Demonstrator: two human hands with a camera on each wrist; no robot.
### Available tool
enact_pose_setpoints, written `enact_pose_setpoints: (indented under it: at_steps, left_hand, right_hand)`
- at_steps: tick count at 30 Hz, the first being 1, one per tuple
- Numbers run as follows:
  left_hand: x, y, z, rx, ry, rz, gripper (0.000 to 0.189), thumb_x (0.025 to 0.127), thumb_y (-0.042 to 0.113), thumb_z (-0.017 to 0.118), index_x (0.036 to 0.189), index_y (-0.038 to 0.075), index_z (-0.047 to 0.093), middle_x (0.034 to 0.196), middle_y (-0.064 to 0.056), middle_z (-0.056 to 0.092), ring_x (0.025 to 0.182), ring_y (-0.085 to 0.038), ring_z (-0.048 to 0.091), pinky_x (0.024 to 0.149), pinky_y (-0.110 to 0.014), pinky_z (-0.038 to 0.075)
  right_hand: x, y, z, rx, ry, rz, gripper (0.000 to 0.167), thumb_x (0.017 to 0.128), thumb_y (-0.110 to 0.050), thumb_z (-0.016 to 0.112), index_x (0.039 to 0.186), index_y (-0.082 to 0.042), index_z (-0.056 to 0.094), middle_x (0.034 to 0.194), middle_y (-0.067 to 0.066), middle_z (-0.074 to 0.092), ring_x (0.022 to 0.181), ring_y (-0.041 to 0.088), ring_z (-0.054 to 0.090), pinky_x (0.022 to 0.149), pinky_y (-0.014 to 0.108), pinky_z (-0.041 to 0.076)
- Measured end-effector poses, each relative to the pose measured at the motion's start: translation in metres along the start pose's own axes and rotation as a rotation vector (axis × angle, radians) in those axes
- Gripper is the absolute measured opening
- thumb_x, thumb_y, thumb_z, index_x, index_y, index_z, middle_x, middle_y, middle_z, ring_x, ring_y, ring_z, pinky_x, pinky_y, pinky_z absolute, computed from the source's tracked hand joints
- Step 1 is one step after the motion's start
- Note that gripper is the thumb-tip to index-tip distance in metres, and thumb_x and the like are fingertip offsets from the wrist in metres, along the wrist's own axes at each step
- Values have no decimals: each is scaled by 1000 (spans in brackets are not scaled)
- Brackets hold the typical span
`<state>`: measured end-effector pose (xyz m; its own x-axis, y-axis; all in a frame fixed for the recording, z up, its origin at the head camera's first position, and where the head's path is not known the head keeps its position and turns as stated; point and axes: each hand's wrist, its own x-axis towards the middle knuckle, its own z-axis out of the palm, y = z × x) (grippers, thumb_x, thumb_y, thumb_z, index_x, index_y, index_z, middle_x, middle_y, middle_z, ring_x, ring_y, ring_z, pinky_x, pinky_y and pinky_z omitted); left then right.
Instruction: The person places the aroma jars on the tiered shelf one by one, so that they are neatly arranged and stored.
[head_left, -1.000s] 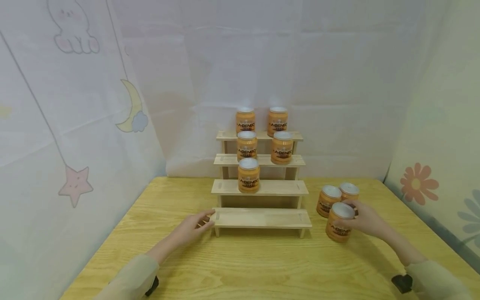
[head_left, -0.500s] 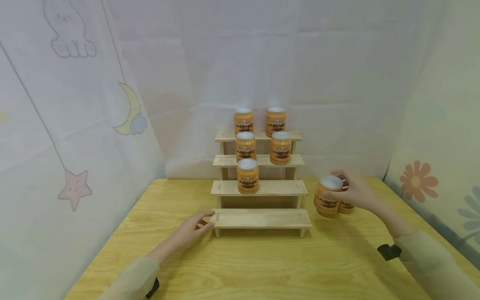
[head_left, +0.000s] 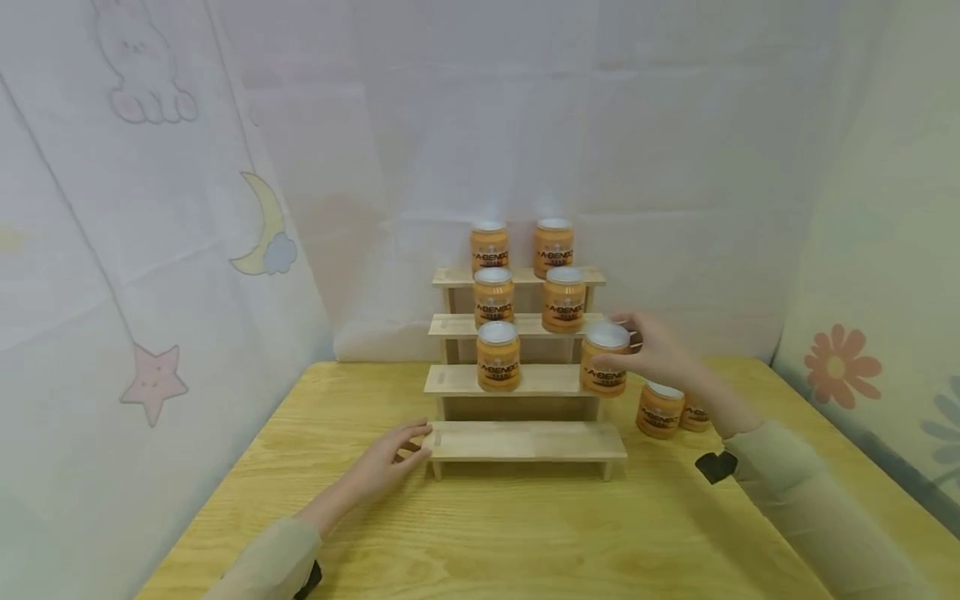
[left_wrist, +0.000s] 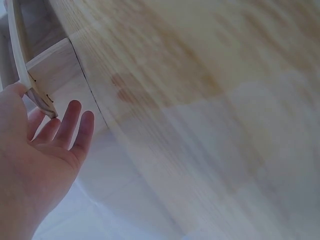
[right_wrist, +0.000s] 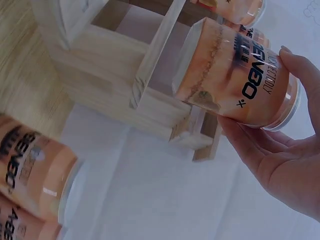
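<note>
An orange jar (head_left: 604, 371) with a silver lid is gripped near its top by my right hand (head_left: 656, 354), thumb on one side and fingers on the other. It is upright at the right end of the second-lowest step, its base overlapping the board's front edge in the head view. The right wrist view shows the same jar (right_wrist: 235, 75) close to the wooden boards. My left hand (head_left: 386, 458) pinches the left end of the lowest board of the stepped wooden rack (head_left: 525, 442). In the left wrist view, thumb and fingertips lie on opposite sides of that board end (left_wrist: 42, 102).
One like jar (head_left: 498, 362) stands left on the same step, with two jars on each of the upper steps. Two more jars (head_left: 660, 412) stand on the wooden table (head_left: 480, 542) right of the rack. A printed cloth (head_left: 675, 150) hangs behind.
My right hand has lifted the jar off the table at the right and carried it leftward to the rack's second-lowest step. The left hand has stayed at the rack's end.
</note>
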<state>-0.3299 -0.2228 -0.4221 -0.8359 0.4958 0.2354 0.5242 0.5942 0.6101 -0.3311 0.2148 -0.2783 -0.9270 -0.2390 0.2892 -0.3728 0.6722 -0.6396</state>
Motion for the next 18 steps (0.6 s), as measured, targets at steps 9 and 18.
enact_pose_setpoints:
  at_steps: [9, 18]
  left_hand:
    - [-1, 1, 6, -6, 1, -6, 54, 96, 42, 50, 138, 9, 47, 146, -14, 39, 111, -30, 57, 83, -34, 52]
    - [-1, 3, 0, -25, 9, -28, 53, 96, 40, 51, 139, 9, 45, 146, -14, 40, 113, -32, 57, 85, -41, 51]
  right_hand:
    - [13, 5, 23, 79, 8, -10, 79, 77, -40, 76, 136, -1, 40, 122, 17, 54, 108, 33, 57, 84, 40, 53]
    - [23, 5, 34, 116, 32, -33, 69, 79, -38, 75, 134, -9, 45, 122, 14, 54, 107, 31, 57, 84, 42, 52]
